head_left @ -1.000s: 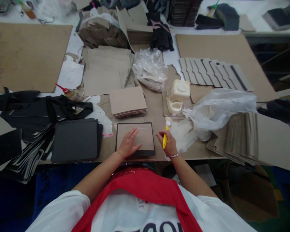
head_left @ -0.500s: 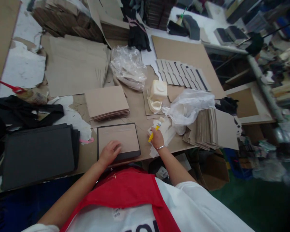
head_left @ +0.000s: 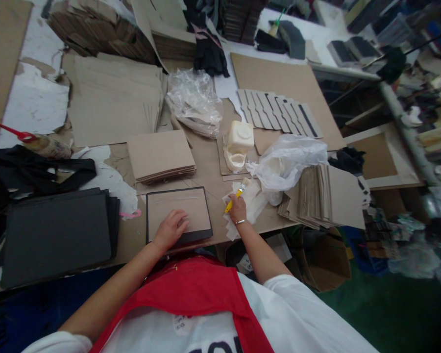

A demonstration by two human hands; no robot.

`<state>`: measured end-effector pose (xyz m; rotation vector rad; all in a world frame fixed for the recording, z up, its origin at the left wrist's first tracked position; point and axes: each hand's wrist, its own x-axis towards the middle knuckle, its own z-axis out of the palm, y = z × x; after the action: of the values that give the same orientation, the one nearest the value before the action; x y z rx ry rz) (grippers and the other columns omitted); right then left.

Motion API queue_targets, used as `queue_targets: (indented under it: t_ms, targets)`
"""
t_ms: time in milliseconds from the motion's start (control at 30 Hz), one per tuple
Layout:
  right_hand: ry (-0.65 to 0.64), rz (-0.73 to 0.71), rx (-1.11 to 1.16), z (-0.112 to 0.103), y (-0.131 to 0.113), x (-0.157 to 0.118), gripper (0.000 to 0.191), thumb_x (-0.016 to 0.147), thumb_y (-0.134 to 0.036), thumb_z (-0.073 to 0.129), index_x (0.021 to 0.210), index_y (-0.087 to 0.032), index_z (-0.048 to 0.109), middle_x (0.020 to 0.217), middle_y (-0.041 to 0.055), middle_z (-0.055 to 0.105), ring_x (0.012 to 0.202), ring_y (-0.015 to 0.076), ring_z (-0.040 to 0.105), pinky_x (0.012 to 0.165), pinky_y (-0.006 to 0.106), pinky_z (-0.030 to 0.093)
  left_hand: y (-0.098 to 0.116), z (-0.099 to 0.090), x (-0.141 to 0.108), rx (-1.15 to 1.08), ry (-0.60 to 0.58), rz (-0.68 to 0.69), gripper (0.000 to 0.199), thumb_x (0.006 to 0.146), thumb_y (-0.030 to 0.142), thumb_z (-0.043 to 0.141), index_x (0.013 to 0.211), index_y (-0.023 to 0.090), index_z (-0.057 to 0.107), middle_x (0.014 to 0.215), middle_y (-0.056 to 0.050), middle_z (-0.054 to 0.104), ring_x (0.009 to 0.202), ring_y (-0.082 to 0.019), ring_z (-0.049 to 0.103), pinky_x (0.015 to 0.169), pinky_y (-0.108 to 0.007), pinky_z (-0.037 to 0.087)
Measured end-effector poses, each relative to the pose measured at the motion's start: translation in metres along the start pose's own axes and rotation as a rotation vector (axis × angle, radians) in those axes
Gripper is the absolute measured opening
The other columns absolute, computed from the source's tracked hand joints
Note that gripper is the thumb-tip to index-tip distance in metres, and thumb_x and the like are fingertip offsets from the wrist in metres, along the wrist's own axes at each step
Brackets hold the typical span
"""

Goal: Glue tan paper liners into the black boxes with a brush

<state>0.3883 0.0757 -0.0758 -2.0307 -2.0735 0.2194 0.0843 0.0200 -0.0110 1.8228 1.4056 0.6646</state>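
In front of me lies a tan cardboard panel (head_left: pixel 196 213) with a black border on several sides; a pale wet-looking streak runs along its upper part. My left hand (head_left: pixel 171 228) rests on the panel, fingers spread and holding nothing. To the right, my right hand (head_left: pixel 237 208) is closed around a yellow-handled paintbrush (head_left: pixel 239 191), its bristles pointing away from me. The brush is over crumpled whitish paper (head_left: pixel 256 198) beside the panel. Just beyond stands a cut-open cream plastic jug (head_left: pixel 241 137). A stack of tan boards (head_left: pixel 161 154) sits behind the panel.
Black panels (head_left: pixel 59 230) are stacked at the left. A clear plastic bag (head_left: pixel 194 103), a white plastic bag (head_left: pixel 290 157) and leaning cardboard sheets (head_left: pixel 343 196) lie around the work area. A red-nozzled bottle (head_left: pixel 46 144) rests at far left. An open carton (head_left: pixel 327 260) stands below the table edge.
My left hand has shifted slightly on the panel, its fingers more spread. The right hand with the paintbrush stays almost in place. The view has moved a little.
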Motion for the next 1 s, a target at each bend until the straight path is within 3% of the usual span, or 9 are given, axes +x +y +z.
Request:
queue_targets:
  t_ms: [133, 367, 500, 600, 733, 833, 900, 1000]
  targets:
    - [-0.044, 0.042, 0.027, 0.001, 0.002, 0.011, 0.030, 0.081, -0.009, 0.042, 0.103, -0.014, 0.061, 0.079, 0.0080, 0.055, 0.077, 0.0194, 0.045, 0.071, 0.029, 0.039, 0.003, 0.006, 0.001, -0.012, 0.001, -0.007, 0.022, 0.083, 0.028, 0.052, 0.101, 0.019, 0.062, 0.105, -0.008, 0.060, 0.082, -0.015, 0.060, 0.076, -0.031, 0.053]
    - [0.001, -0.093, 0.031, -0.005, -0.010, -0.004, 0.034, 0.081, -0.027, 0.054, 0.112, -0.012, 0.055, 0.098, 0.0136, 0.058, 0.091, 0.0242, 0.048, 0.081, 0.035, 0.041, 0.016, 0.011, 0.019, -0.088, 0.018, -0.005, 0.022, 0.082, 0.025, 0.053, 0.101, 0.018, 0.062, 0.107, -0.008, 0.059, 0.075, -0.012, 0.059, 0.073, -0.029, 0.053]
    - [-0.030, -0.067, 0.019, 0.004, -0.012, -0.011, 0.026, 0.082, -0.013, 0.043, 0.102, -0.014, 0.060, 0.083, 0.0108, 0.059, 0.083, 0.0227, 0.049, 0.077, 0.034, 0.041, 0.017, 0.018, 0.020, -0.121, 0.010, -0.012, 0.021, 0.082, 0.025, 0.053, 0.100, 0.018, 0.062, 0.107, -0.007, 0.058, 0.074, -0.012, 0.059, 0.071, -0.029, 0.053]
    - [-0.022, 0.012, 0.148, 0.000, -0.015, -0.005, 0.024, 0.081, -0.011, 0.043, 0.098, -0.015, 0.059, 0.080, 0.0085, 0.058, 0.080, 0.0208, 0.051, 0.075, 0.032, 0.043, 0.018, 0.021, 0.017, -0.140, -0.011, -0.018, 0.021, 0.081, 0.025, 0.054, 0.099, 0.018, 0.062, 0.106, -0.008, 0.059, 0.074, -0.012, 0.059, 0.070, -0.029, 0.053]
    - [0.000, 0.120, 0.571, -0.034, -0.036, 0.003, 0.018, 0.083, -0.028, 0.048, 0.099, -0.019, 0.050, 0.085, 0.0043, 0.058, 0.078, 0.0166, 0.056, 0.075, 0.031, 0.046, 0.031, 0.021, 0.029, -0.196, 0.000, -0.030, 0.041, 0.079, 0.026, 0.056, 0.118, 0.018, 0.054, 0.124, -0.012, 0.052, 0.086, -0.015, 0.059, 0.074, -0.031, 0.052]
    - [-0.143, 0.088, 0.914, -0.074, -0.066, 0.001, 0.024, 0.081, -0.036, 0.055, 0.097, -0.022, 0.046, 0.079, -0.0004, 0.057, 0.070, 0.0132, 0.057, 0.066, 0.027, 0.048, 0.049, 0.018, 0.049, -0.277, 0.016, -0.006, 0.068, 0.068, 0.033, 0.069, 0.129, 0.017, 0.045, 0.134, -0.014, 0.046, 0.110, -0.023, 0.052, 0.088, -0.036, 0.046]
    - [-0.252, 0.033, 1.055, -0.100, -0.087, -0.002, 0.024, 0.080, -0.038, 0.058, 0.094, -0.023, 0.046, 0.078, -0.0018, 0.058, 0.067, 0.0116, 0.057, 0.062, 0.025, 0.049, 0.058, 0.015, 0.057, -0.382, -0.086, -0.010, 0.058, 0.066, 0.038, 0.070, 0.117, 0.015, 0.055, 0.118, -0.011, 0.058, 0.105, -0.023, 0.054, 0.089, -0.035, 0.044]
    - [-0.312, -0.053, 1.087, -0.127, -0.106, -0.002, 0.023, 0.083, -0.041, 0.055, 0.095, -0.022, 0.048, 0.075, -0.0015, 0.061, 0.067, 0.0115, 0.060, 0.066, 0.026, 0.051, 0.059, 0.006, 0.050, -0.565, -0.305, -0.104, 0.032, 0.078, 0.043, 0.057, 0.086, 0.013, 0.063, 0.075, -0.002, 0.062, 0.071, -0.015, 0.056, 0.068, -0.027, 0.046]
